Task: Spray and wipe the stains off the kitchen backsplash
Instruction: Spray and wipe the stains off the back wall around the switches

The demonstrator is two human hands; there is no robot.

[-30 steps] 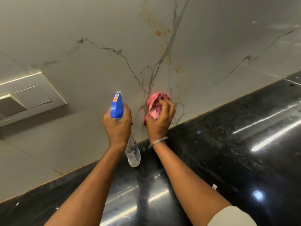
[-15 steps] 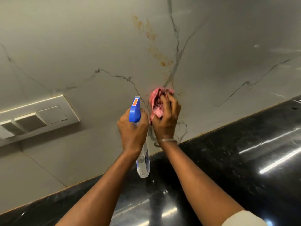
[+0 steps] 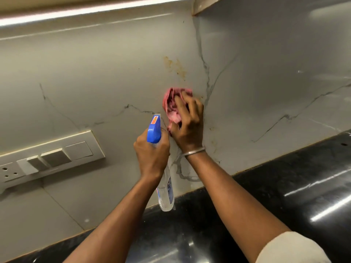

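The grey marble-veined backsplash (image 3: 95,76) carries brownish-orange stains (image 3: 175,67) above my hands and fainter marks (image 3: 213,141) lower right. My right hand (image 3: 189,126) presses a crumpled pink cloth (image 3: 173,105) flat against the wall, just below the orange stains. My left hand (image 3: 152,154) grips the neck of a clear spray bottle with a blue trigger head (image 3: 154,131); its clear body (image 3: 167,194) hangs below my fist. The nozzle points up at the wall, close beside the cloth.
A white switch and socket plate (image 3: 49,158) sits on the wall at the left. A glossy black countertop (image 3: 284,196) runs along the bottom and right. A lit strip (image 3: 76,12) glows under the cabinet overhead.
My right hand has slid the cloth upward on the wall toward the orange stains. The left hand and bottle followed up alongside, and my view tilted up to show the cabinet light.
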